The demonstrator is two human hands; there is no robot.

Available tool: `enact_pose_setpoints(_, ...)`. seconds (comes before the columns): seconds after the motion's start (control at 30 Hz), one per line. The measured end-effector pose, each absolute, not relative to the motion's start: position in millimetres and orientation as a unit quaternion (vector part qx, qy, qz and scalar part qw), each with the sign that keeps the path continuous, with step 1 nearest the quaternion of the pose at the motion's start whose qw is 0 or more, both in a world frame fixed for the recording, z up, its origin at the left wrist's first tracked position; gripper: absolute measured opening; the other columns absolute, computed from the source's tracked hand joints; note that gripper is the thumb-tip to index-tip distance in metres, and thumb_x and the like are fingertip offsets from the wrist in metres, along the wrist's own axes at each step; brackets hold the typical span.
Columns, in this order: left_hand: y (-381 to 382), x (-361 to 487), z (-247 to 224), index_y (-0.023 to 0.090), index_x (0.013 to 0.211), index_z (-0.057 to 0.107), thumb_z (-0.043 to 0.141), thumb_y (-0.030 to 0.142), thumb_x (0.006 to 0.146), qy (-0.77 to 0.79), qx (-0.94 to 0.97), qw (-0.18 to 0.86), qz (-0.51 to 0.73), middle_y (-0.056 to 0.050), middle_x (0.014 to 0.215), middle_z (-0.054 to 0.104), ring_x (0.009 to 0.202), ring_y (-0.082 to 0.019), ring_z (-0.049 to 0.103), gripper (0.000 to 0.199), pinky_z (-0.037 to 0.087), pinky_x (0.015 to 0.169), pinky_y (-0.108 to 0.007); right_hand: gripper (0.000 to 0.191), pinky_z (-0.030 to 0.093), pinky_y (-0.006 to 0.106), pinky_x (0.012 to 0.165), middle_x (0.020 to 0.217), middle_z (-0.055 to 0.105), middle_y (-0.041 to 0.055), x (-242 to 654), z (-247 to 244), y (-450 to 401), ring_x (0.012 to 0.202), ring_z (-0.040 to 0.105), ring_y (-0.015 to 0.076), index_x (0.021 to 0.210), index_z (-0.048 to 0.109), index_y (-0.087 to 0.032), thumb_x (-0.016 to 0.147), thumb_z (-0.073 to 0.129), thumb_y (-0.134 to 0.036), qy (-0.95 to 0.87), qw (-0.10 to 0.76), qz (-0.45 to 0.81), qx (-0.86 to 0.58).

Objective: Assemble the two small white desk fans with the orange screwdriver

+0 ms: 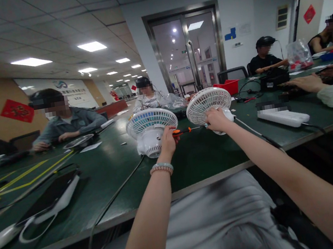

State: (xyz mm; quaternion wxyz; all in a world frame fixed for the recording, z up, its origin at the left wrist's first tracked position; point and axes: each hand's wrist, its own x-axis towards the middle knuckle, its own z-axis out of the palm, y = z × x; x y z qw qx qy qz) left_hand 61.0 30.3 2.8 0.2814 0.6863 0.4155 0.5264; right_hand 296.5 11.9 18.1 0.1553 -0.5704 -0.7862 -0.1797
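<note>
My left hand (pixel 169 140) is closed round the orange and black handle of a screwdriver (pixel 183 131), whose thin shaft points right. Beside that hand stands a white fan (pixel 151 137) with its grille tilted up. A second white fan (pixel 197 109) is to the right, and my right hand (pixel 215 120) lies against its lower grille and neck. The fingers of my right hand are bent, with a small light-blue tip near them at the end of the screwdriver shaft. Exactly what those fingers hold is too small to make out.
A white power strip (pixel 283 116) lies on the green table (pixel 108 192) at right. A dark tablet-like device (pixel 51 195) and cables are at left. Behind the fans are a red bin (pixel 230 86) and plastic bags. Several people sit around; another person's hands reach in at right.
</note>
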Motion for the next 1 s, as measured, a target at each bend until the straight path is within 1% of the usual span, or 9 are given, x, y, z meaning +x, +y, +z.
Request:
enact_pose_setpoints(0.2,33.3,58.6,0.3,0.018,0.093,0.046,0.03,0.021,0.076,0.402,0.693,0.296,0.519,0.003,0.049,0.05,0.043,-0.012,0.048,0.024,0.034,0.042,-0.021,0.022,0.029,0.043,0.082,0.105,0.058,0.0105,296.5,19.0,11.1,0.103,0.04,0.0287,0.082,0.068,-0.018,0.076,0.049,-0.029,-0.786,0.154,-0.182,-0.57)
enact_pose_setpoints(0.37,29.7,59.3,3.2,0.018,0.094,0.046,0.031,0.016,0.071,0.406,0.699,0.284,0.517,0.004,0.049,0.05,0.044,-0.012,0.047,0.027,0.035,0.043,-0.021,0.022,0.029,0.043,0.081,0.105,0.057,0.0112,296.9,17.4,11.6,0.103,0.04,0.0286,0.082,0.068,-0.017,0.076,0.05,-0.029,-0.784,0.155,-0.192,-0.57)
enact_pose_setpoints(0.73,36.7,58.6,2.9,0.017,0.092,0.046,0.032,0.017,0.068,0.407,0.698,0.282,0.518,0.004,0.046,0.049,0.042,-0.012,0.046,0.028,0.034,0.041,-0.021,0.023,0.029,0.042,0.082,0.105,0.057,0.0108,296.5,18.7,10.9,0.102,0.04,0.0273,0.082,0.068,-0.018,0.077,0.048,-0.028,-0.784,0.153,-0.195,-0.569)
enact_pose_setpoints(1.0,33.5,60.3,5.5,0.018,0.092,0.046,0.032,0.017,0.067,0.414,0.693,0.288,0.515,0.004,0.046,0.049,0.042,-0.012,0.046,0.029,0.034,0.041,-0.021,0.023,0.029,0.044,0.082,0.106,0.057,0.0104,296.8,19.9,10.2,0.103,0.04,0.0282,0.083,0.069,-0.019,0.077,0.049,-0.031,-0.785,0.147,-0.192,-0.57)
